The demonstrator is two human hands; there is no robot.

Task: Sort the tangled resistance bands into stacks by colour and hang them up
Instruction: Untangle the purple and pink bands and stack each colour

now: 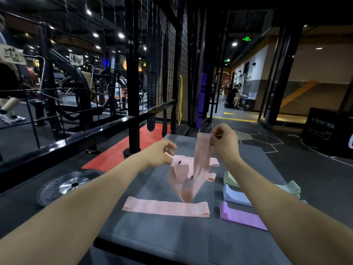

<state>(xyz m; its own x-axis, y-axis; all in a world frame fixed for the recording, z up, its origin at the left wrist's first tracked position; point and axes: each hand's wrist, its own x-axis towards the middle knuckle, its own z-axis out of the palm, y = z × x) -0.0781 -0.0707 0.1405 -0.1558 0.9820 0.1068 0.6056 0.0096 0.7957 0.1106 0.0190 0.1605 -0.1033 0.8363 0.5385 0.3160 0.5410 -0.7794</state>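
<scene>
My right hand (224, 141) pinches the top of a pink band (200, 165) and lifts it above the grey mat (191, 241); the loop hangs down blurred. My left hand (162, 153) holds the edge of a small pile of tangled pink bands (181, 162) at mid-mat. One pink band (166, 208) lies flat near me. To the right are stacks of green bands (230, 179), pale blue bands (236, 197) and purple bands (242, 217), partly hidden by my right forearm.
A weight plate (68, 185) lies on the floor to the left. A black wire-grid rack (168, 73) with hanging black, yellow and purple bands stands behind the mat. A black soft box (324, 131) is at right. A person crouches far back.
</scene>
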